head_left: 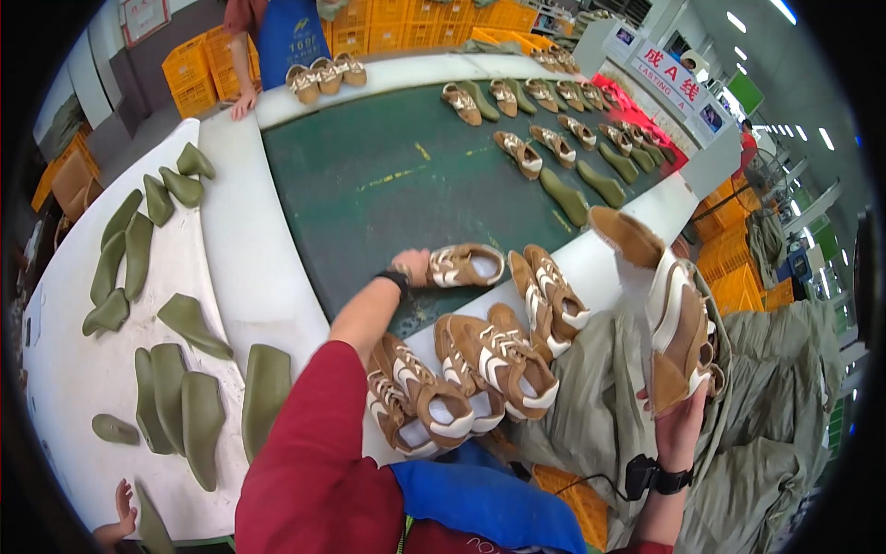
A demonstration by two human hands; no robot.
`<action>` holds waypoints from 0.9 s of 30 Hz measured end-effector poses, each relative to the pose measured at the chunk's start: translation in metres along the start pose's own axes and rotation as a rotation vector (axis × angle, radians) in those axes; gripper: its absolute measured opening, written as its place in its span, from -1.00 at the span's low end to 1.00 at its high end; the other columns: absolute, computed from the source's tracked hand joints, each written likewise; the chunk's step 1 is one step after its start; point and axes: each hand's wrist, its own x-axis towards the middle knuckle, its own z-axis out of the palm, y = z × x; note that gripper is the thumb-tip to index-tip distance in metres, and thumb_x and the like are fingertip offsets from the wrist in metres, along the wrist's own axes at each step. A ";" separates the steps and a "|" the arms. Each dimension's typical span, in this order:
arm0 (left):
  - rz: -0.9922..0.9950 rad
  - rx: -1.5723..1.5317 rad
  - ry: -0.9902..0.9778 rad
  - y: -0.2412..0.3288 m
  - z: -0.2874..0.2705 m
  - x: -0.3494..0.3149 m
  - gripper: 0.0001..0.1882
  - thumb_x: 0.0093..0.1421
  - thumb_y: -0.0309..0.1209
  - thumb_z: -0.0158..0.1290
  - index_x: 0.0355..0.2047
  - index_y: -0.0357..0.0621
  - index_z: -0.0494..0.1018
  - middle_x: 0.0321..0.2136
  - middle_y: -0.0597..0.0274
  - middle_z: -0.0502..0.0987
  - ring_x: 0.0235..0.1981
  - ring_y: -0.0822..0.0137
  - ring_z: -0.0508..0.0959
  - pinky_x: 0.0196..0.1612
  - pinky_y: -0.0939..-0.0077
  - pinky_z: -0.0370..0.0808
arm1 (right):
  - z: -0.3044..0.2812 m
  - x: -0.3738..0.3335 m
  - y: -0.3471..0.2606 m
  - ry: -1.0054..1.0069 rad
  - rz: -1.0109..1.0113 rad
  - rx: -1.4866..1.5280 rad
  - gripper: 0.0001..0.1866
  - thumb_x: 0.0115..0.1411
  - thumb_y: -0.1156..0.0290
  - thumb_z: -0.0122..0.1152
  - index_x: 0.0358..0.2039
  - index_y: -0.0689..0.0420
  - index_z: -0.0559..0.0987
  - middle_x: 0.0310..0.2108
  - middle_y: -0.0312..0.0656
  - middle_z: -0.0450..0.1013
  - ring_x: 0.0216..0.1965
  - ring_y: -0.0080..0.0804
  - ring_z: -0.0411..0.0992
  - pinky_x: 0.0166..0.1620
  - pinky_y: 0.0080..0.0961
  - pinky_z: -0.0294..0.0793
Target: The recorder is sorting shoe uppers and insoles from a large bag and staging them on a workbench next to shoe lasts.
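Note:
My left hand reaches out over the near edge of the green belt and grips the toe end of a brown-and-white sneaker upper lying there. My right hand, raised on the right, is closed round the lower end of a bundle of brown-and-white shoe uppers held upright; some fingers are hidden behind them. Between my arms, several laced sneaker uppers stand grouped on the white table edge.
Olive shoe lasts lie across the white table at left. Uppers and lasts stand in rows along the far right of the belt. Grey-green cloth drapes at right. A person in a blue apron stands opposite; another person's hand shows lower left.

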 end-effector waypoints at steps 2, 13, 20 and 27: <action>0.088 -0.183 0.118 -0.002 -0.031 -0.006 -0.48 -0.07 -0.13 0.15 -0.13 -0.09 0.34 -0.27 -0.07 0.50 -0.18 0.00 0.49 -0.10 0.24 0.42 | -0.003 0.010 -0.003 -0.006 -0.062 -0.009 -0.45 0.29 -0.04 -0.35 0.07 0.14 0.24 -0.10 -0.14 0.40 -0.37 -0.27 0.47 -0.46 -0.53 0.44; 0.581 0.000 -0.268 0.197 0.005 -0.072 -0.14 -0.13 -0.55 0.11 0.21 0.07 -0.01 0.03 -0.01 0.24 0.03 -0.07 0.26 0.01 0.21 0.33 | 0.028 0.121 -0.037 -0.381 -0.043 -0.099 -0.48 0.29 -0.02 -0.33 0.09 0.08 0.23 -0.04 -0.21 0.36 -0.25 -0.35 0.46 -0.25 -0.50 0.45; 0.508 -0.109 -0.033 0.187 -0.044 -0.109 -0.25 -0.10 -0.53 0.09 0.14 -0.05 0.09 0.00 -0.03 0.27 -0.01 -0.03 0.31 0.00 0.21 0.33 | 0.148 0.213 -0.008 -0.836 0.005 -0.807 -0.58 0.18 0.02 0.02 -0.14 0.09 0.34 -0.34 -0.27 0.39 -0.49 -0.59 0.42 -0.48 -0.72 0.44; 0.099 -0.461 0.327 0.118 -0.061 -0.282 -0.42 0.02 -0.47 0.06 0.09 -0.19 0.19 -0.04 -0.07 0.34 -0.02 0.03 0.36 0.03 0.27 0.33 | 0.308 0.237 0.096 -1.302 0.162 -1.019 -0.35 0.05 -0.03 0.16 -0.06 0.23 0.26 -0.17 -0.05 0.35 -0.29 -0.33 0.46 -0.40 -0.42 0.57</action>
